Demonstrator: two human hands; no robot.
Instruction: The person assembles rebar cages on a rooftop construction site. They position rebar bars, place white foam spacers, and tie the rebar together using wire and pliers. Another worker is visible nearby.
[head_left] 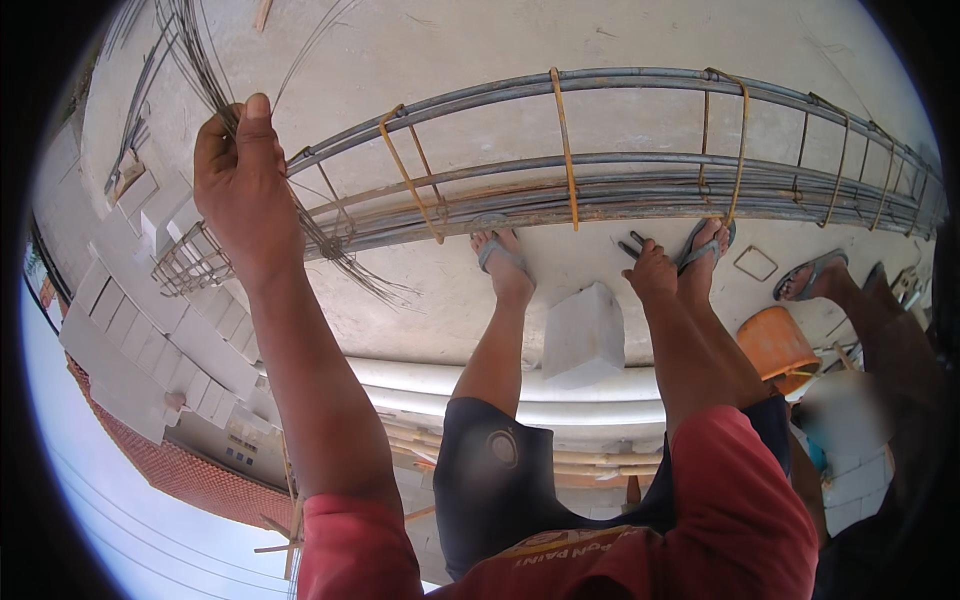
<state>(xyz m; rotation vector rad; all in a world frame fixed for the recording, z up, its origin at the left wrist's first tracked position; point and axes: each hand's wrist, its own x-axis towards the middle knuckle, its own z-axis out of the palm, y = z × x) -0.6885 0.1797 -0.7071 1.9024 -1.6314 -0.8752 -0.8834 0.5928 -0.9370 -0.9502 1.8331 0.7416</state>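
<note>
My left hand (245,190) is raised at the upper left, its thumb and fingers closed on a bundle of thin tie wire (205,75). The strands fan out above the fist, and the bundle's other end shows below it, in front of the cage. Low by my foot, my right hand (655,272) is closed around dark pincers (630,243); my fingers partly hide them. A long rebar cage (480,168) runs across the view just beyond my feet. Rusty stirrups (566,150) ring its grey bars at intervals, some tilted.
A pale block (584,335) stands between my legs, with white pipes (430,378) behind it. On the right are a loose square stirrup (755,263), an orange bucket (777,345) and another person's sandalled foot (812,277). Several pale blocks (125,320) are stacked at the left.
</note>
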